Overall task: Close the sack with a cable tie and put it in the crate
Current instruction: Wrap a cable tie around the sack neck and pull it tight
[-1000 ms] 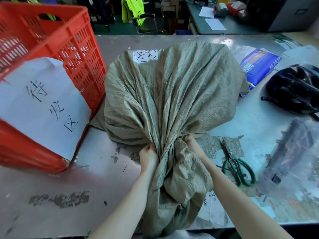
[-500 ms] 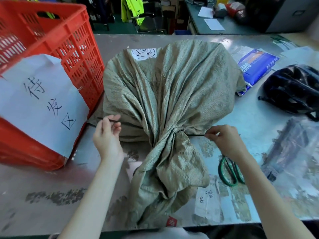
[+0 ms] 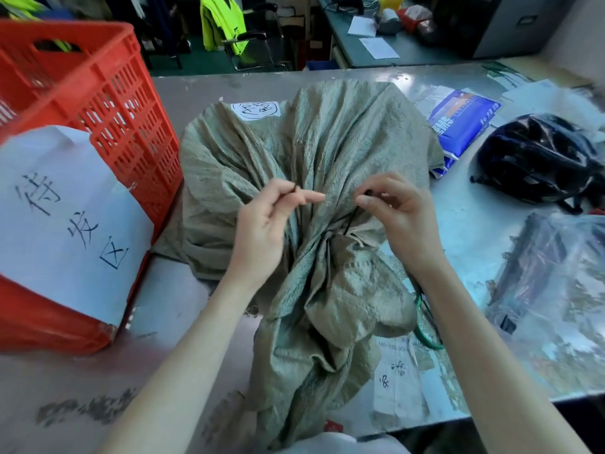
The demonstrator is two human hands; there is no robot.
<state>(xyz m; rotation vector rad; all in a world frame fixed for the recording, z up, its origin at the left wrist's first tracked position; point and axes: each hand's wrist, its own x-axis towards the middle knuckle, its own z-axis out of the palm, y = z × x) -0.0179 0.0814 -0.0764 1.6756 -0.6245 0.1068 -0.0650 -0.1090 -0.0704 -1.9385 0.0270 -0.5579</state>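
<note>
2 bare forearms, no sleeves, left hand (image 3: 262,231) and right hand (image 3: 399,221) ungloved, white garment (image 3: 330,442) at chest

A bulky grey-green woven sack (image 3: 327,152) slumps on the table (image 3: 170,309), its neck gathered toward the near edge, a thin black cable tie (image 3: 348,226) looped there. The red slatted crate (image 3: 108,103) stands left, touching it.
</note>
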